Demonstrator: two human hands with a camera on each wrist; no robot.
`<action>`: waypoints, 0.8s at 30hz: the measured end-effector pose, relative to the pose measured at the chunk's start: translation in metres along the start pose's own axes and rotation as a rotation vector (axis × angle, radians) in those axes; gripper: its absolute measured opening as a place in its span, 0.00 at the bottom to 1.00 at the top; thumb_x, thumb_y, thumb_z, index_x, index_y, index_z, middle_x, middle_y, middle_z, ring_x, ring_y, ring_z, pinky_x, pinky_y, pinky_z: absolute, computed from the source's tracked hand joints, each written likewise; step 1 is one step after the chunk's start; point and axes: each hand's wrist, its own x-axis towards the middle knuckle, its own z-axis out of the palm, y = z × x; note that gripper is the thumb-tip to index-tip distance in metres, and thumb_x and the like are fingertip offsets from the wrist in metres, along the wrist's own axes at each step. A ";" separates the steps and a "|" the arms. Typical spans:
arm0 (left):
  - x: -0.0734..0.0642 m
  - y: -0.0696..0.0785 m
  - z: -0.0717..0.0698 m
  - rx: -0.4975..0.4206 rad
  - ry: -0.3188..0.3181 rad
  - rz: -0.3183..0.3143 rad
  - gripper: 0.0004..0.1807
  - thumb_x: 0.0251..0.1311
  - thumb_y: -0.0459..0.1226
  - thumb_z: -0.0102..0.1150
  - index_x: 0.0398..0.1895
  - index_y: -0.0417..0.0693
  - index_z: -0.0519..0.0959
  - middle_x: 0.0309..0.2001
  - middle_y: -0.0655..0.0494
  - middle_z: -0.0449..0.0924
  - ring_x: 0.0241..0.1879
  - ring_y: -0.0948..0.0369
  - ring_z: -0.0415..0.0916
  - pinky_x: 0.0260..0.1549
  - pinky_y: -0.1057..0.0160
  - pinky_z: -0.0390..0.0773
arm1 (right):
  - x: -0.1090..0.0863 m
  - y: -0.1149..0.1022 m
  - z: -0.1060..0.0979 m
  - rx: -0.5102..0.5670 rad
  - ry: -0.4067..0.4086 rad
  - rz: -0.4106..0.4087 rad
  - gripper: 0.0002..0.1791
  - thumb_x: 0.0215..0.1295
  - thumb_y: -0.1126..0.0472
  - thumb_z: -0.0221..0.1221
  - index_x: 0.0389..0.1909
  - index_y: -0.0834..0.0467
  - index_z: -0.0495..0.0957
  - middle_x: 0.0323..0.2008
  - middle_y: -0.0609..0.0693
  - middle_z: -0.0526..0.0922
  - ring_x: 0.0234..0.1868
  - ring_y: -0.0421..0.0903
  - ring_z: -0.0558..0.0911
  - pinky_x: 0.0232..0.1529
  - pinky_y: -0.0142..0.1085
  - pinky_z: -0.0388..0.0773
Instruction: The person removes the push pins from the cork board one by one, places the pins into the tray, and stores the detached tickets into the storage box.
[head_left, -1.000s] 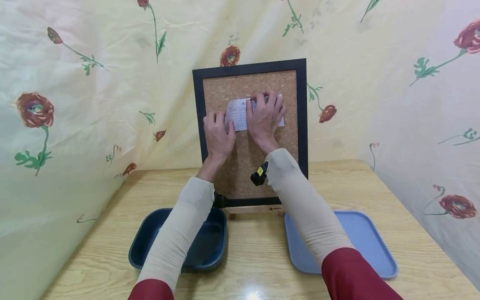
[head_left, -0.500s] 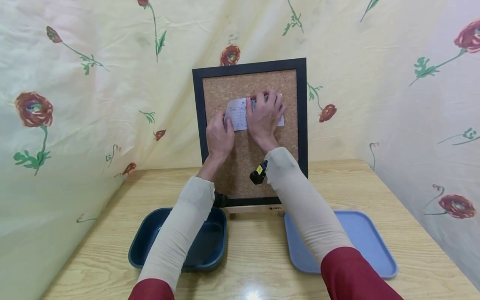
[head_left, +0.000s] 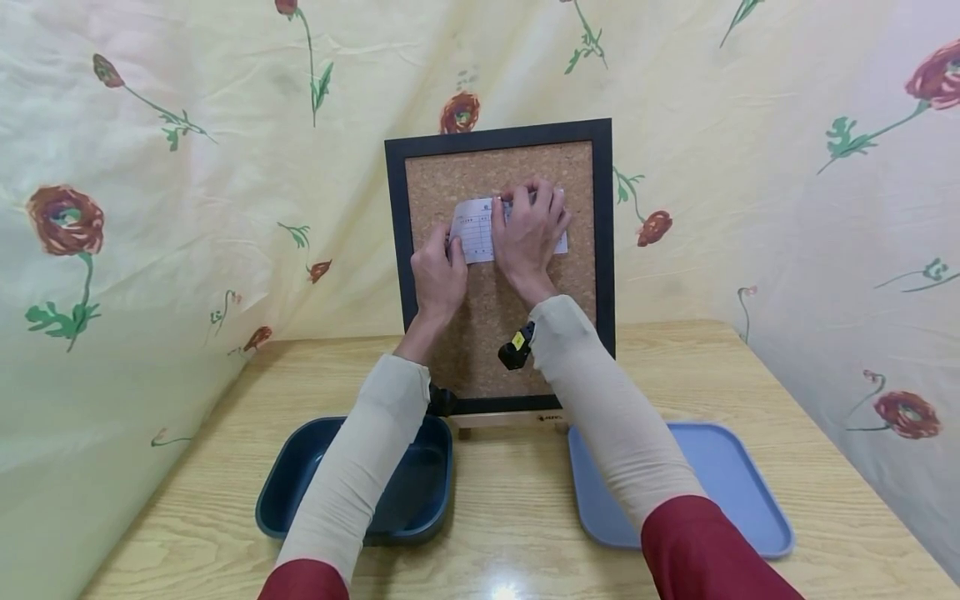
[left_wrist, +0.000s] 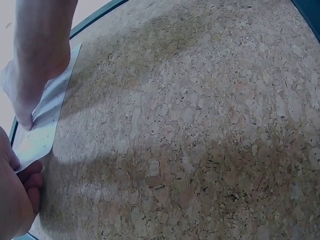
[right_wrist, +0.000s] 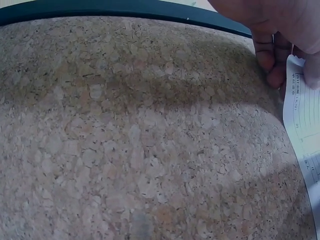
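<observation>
A white printed paper form (head_left: 476, 233) lies sideways across the upper half of a black-framed cork board (head_left: 480, 342), which stands upright on the table. My left hand (head_left: 438, 271) pinches the form's left end between thumb and fingers. In the left wrist view that end of the paper (left_wrist: 37, 142) curves away from the cork. My right hand (head_left: 528, 237) presses the form's middle and right part against the board with spread, bent fingers, covering much of it. Whether anything sits under the right fingers is hidden. The right wrist view shows the left hand (right_wrist: 290, 22) at the paper's end.
A dark blue basin (head_left: 408, 500) stands at the left under my left forearm. To the right, a light blue tray (head_left: 723, 483) lies partly under my right forearm. Both are on a wooden table (head_left: 510, 492). Flowered cloth (head_left: 300, 167) hangs behind and at the sides.
The left hand has shifted slightly right, and its fingers have drawn in closer on the paper's left end. The right hand stays in place on the form.
</observation>
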 end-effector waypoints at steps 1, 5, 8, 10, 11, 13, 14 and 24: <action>0.000 0.000 0.000 -0.005 0.001 -0.002 0.12 0.73 0.34 0.51 0.49 0.33 0.79 0.45 0.38 0.87 0.46 0.49 0.87 0.45 0.57 0.86 | 0.000 0.000 0.000 0.003 -0.001 0.001 0.18 0.75 0.49 0.53 0.44 0.59 0.82 0.53 0.57 0.74 0.55 0.57 0.69 0.56 0.51 0.63; 0.000 0.001 0.000 -0.019 0.007 0.002 0.12 0.73 0.34 0.52 0.48 0.32 0.79 0.44 0.38 0.87 0.43 0.48 0.88 0.42 0.57 0.86 | 0.000 -0.001 -0.001 0.011 -0.005 0.006 0.18 0.75 0.49 0.53 0.42 0.59 0.82 0.53 0.57 0.74 0.55 0.56 0.69 0.56 0.51 0.63; -0.001 0.001 0.000 -0.024 0.007 0.003 0.12 0.73 0.33 0.52 0.49 0.32 0.79 0.43 0.38 0.87 0.42 0.48 0.88 0.40 0.57 0.86 | 0.001 -0.001 -0.001 0.017 -0.008 0.009 0.17 0.74 0.49 0.54 0.42 0.59 0.82 0.52 0.57 0.74 0.55 0.56 0.69 0.56 0.51 0.63; -0.001 0.001 0.000 -0.026 0.007 0.002 0.12 0.73 0.33 0.52 0.49 0.32 0.79 0.43 0.38 0.87 0.41 0.48 0.88 0.41 0.57 0.86 | 0.000 -0.001 -0.002 0.022 -0.009 0.011 0.17 0.74 0.49 0.54 0.42 0.59 0.82 0.52 0.57 0.74 0.55 0.56 0.69 0.56 0.51 0.63; -0.001 0.001 0.000 -0.027 0.007 0.002 0.12 0.73 0.33 0.52 0.49 0.32 0.79 0.43 0.38 0.87 0.41 0.48 0.88 0.41 0.57 0.86 | 0.000 -0.001 -0.002 0.022 -0.009 0.012 0.17 0.74 0.49 0.54 0.42 0.59 0.82 0.52 0.57 0.74 0.55 0.56 0.69 0.56 0.51 0.63; -0.001 0.001 0.000 -0.031 0.008 0.002 0.12 0.73 0.33 0.52 0.49 0.32 0.79 0.43 0.38 0.87 0.41 0.48 0.88 0.41 0.57 0.86 | 0.000 -0.001 -0.002 0.024 -0.010 0.014 0.17 0.74 0.49 0.54 0.41 0.59 0.82 0.52 0.57 0.74 0.56 0.56 0.70 0.56 0.51 0.63; -0.001 0.001 0.000 -0.034 0.009 0.001 0.12 0.72 0.33 0.52 0.49 0.32 0.79 0.43 0.38 0.87 0.41 0.49 0.88 0.41 0.57 0.86 | 0.000 -0.001 -0.002 0.026 -0.010 0.015 0.17 0.74 0.49 0.54 0.41 0.59 0.82 0.52 0.57 0.74 0.56 0.56 0.70 0.56 0.51 0.63; -0.001 0.001 0.000 -0.041 0.006 -0.010 0.12 0.73 0.33 0.52 0.50 0.32 0.79 0.42 0.38 0.87 0.39 0.49 0.88 0.39 0.57 0.86 | 0.001 -0.002 -0.005 0.050 -0.044 0.020 0.17 0.74 0.50 0.54 0.41 0.59 0.82 0.52 0.57 0.74 0.55 0.57 0.69 0.56 0.51 0.62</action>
